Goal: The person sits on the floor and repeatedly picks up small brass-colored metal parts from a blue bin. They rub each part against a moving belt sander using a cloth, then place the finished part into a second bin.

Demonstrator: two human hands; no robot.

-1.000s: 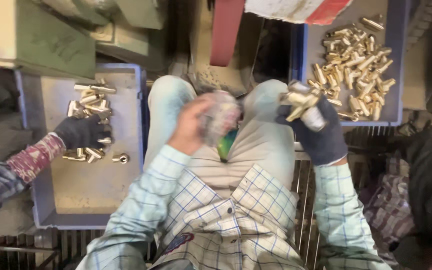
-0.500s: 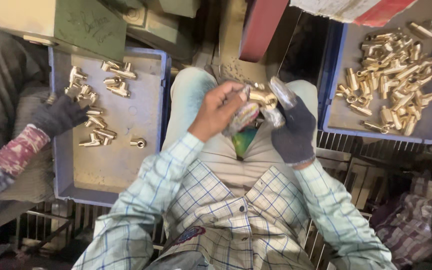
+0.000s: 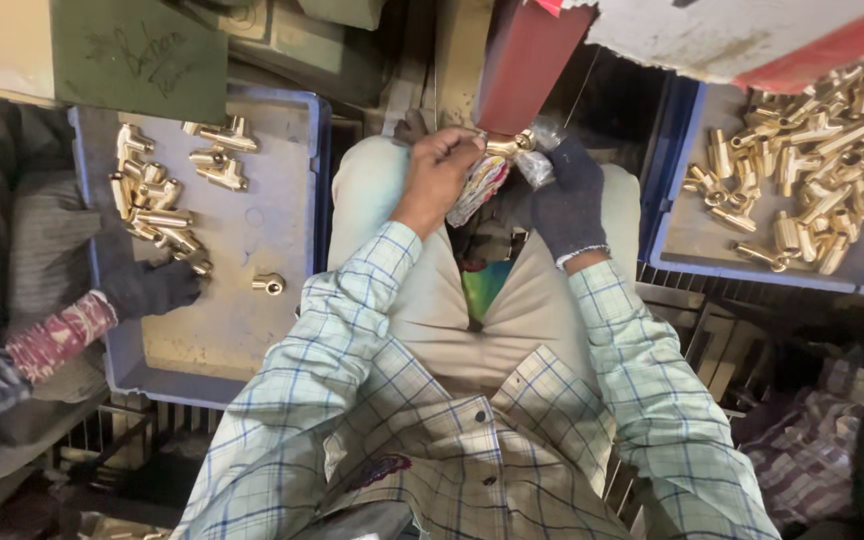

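Over my lap, my bare left hand and my dark-gloved right hand meet on a brass pipe fitting. My left fingers pinch the fitting's near end. A crumpled cloth hangs under my left hand. My right hand grips the fitting's far end together with a bit of clear plastic. Both hands are close under a dark red metal post.
A blue tray to the left holds several brass fittings; another person's gloved hand reaches into it. A second blue tray at the right is heaped with brass fittings. A green box stands behind.
Both my hands have moved up and away from my body, carrying the fitting toward the red post. The other person's hand has slid lower along the left tray.
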